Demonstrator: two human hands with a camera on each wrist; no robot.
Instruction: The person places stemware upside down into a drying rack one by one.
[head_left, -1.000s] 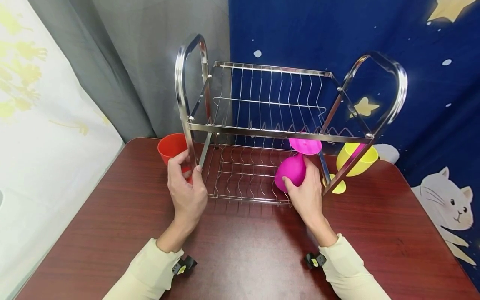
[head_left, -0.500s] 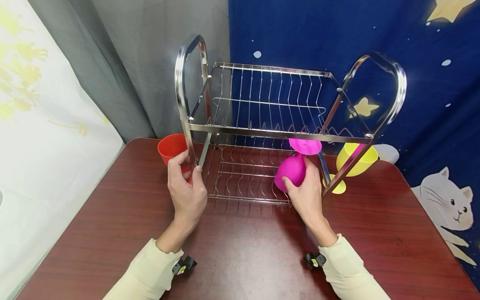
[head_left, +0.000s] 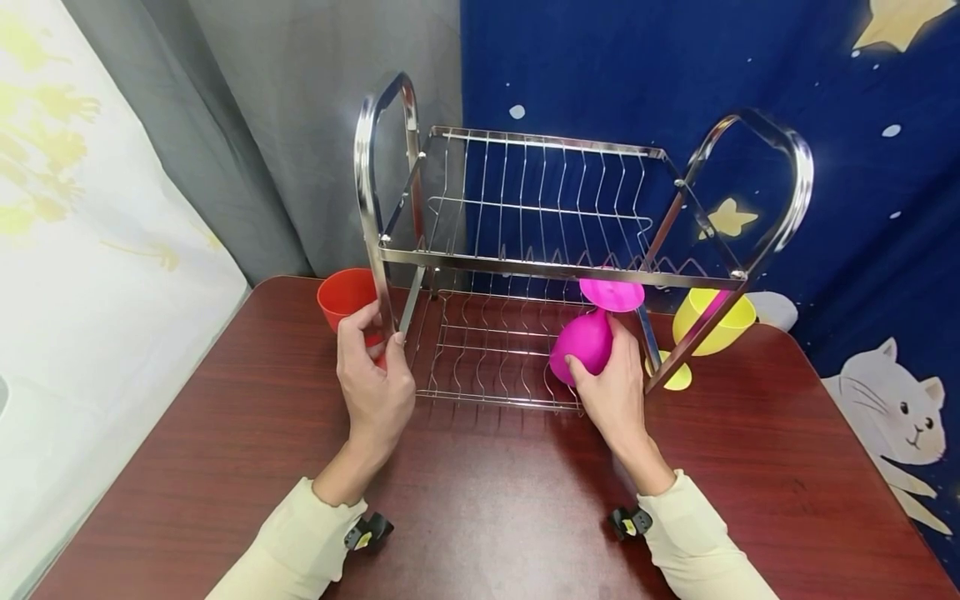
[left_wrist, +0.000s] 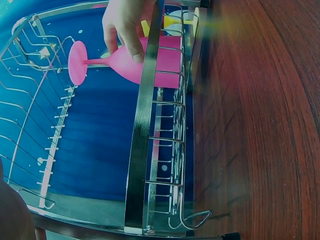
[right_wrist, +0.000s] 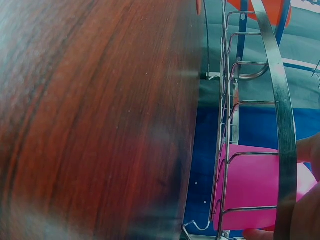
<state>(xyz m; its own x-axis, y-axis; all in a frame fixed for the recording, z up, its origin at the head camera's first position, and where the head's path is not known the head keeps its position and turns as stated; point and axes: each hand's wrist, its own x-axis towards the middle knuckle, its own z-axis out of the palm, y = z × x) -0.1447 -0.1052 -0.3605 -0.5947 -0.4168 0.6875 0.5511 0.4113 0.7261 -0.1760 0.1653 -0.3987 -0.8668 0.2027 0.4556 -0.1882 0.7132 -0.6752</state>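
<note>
A two-tier metal dish rack [head_left: 558, 273] stands on the table. My left hand [head_left: 375, 392] grips its left front post, fingers behind and thumb in front. With fingers and thumb around its bowl, my right hand [head_left: 617, 387] holds a pink plastic goblet [head_left: 581, 346] upside down at the right end of the lower shelf. The goblet's round foot points up, just under the upper tier. In the left wrist view the bowl of the goblet [left_wrist: 132, 62] has its rim against the lower wires. The right wrist view shows the goblet [right_wrist: 250, 185] behind the rack's front bar.
A red cup [head_left: 347, 296] stands behind my left hand, outside the rack's left end. Right of the rack is a yellow goblet [head_left: 716, 321], partly behind the post. Behind the table [head_left: 487, 500] hang a grey curtain [head_left: 225, 125] and a blue patterned one [head_left: 555, 67].
</note>
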